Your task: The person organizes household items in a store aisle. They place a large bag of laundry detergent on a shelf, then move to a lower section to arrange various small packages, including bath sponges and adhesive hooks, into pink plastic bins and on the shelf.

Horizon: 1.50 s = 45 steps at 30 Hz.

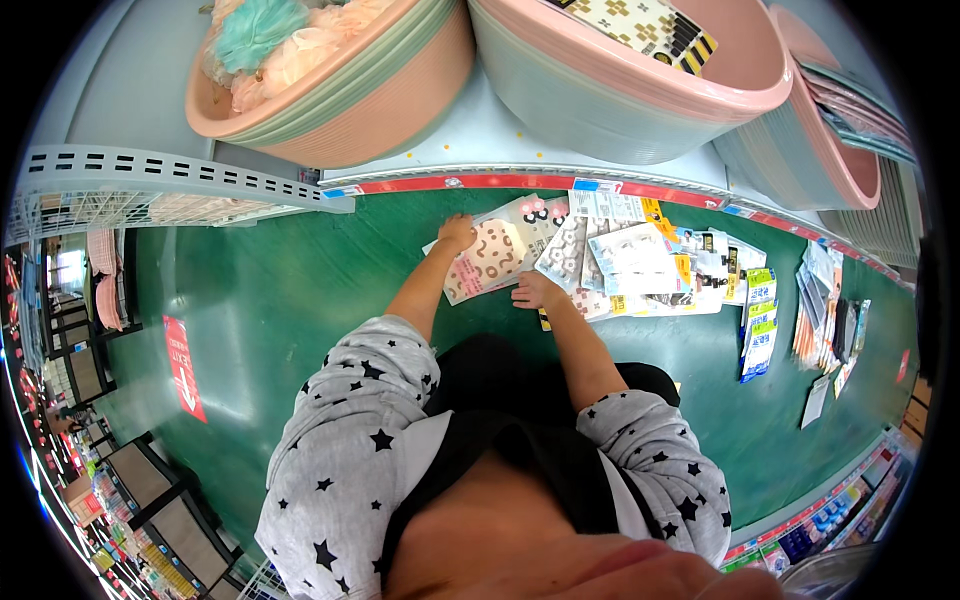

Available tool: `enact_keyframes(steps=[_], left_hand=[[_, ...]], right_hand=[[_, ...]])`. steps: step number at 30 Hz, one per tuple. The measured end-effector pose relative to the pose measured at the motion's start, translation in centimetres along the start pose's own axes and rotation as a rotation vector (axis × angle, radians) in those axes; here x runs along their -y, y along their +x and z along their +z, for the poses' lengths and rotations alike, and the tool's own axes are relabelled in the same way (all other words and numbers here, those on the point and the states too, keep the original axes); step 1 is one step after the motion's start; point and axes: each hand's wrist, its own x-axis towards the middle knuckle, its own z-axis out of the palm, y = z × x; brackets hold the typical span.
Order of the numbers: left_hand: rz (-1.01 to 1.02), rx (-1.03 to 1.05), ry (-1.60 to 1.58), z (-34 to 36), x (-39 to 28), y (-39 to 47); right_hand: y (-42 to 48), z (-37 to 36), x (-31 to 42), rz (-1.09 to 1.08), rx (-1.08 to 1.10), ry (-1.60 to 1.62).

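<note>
My left hand (456, 232) lies on the upper left edge of a patterned flat package (489, 256) with brown shapes on a cream ground, which rests on the green floor. By the lower right corner of that package is my right hand (534, 291), its fingers apart and pointing left; whether it touches the package I cannot tell. More flat packages (637, 259), white with grey, yellow and black prints, overlap in a spread to the right. A strip of green, white and blue packets (761, 322) lies beyond them.
A shelf edge with a red strip (510, 181) runs ahead, bearing stacked plastic basins (600, 97) and a basin of bath puffs (262, 37). Further packaged goods (821, 315) lie on the floor at right. A red floor sign (184, 367) is at left, near a perforated metal rack (150, 169).
</note>
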Motion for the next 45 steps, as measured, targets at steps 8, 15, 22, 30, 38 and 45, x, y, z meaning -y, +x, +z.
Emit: enact_keyframes(steps=[8, 15, 22, 30, 38, 45], left_hand=[[0.043, 0.022, 0.003, 0.0, -1.6, -2.4], [0.229, -0.134, 0.111, 0.4, -0.9, -1.3], [0.060, 0.253, -0.267, -0.3, -1.7, -2.4], [0.215, -0.094, -0.130, 2.4, -0.8, -4.6], [-0.003, 0.285, -0.487, -0.6, -1.6, -4.6], [0.326, 0.133, -0.197, 0.0, -3.0, -2.5]], right_hand=[[2.2, 0.3, -3.0, -0.125, -0.027, 0.382], [1.6, 1.4, -3.6, -0.223, -0.036, 0.488], [0.9, -0.2, -3.2, -0.215, -0.083, 0.430], [-0.6, 0.0, -4.0, -0.296, -0.055, 0.356], [-1.2, 1.2, -4.2, -0.425, 0.148, 0.626], [-2.5, 2.2, -3.9, -0.623, 0.267, 0.756]])
